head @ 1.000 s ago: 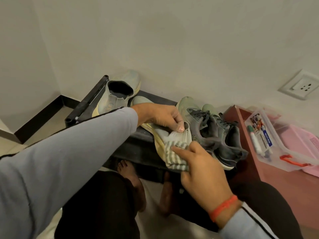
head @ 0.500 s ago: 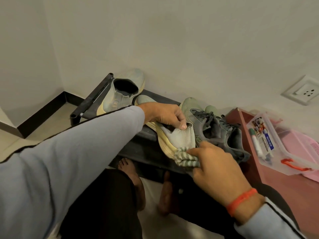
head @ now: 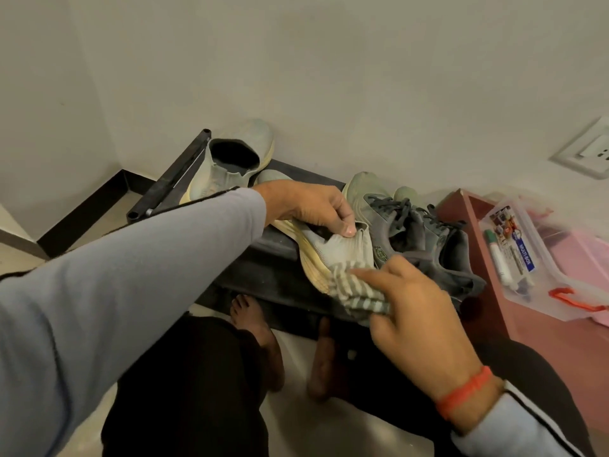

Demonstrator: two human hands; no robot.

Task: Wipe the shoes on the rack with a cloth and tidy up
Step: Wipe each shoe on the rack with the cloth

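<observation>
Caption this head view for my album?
Left hand steadies pale shoe while right hand wipes with striped cloth.

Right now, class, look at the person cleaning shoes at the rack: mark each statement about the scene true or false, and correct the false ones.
1. The left hand holds the pale shoe by its collar. True.
2. The right hand presses a striped cloth against that shoe. True.
3. The cloth is plain red. False: it is grey and white striped.
4. The dark laced shoes sit left of the pale shoe. False: they sit to its right.
</observation>
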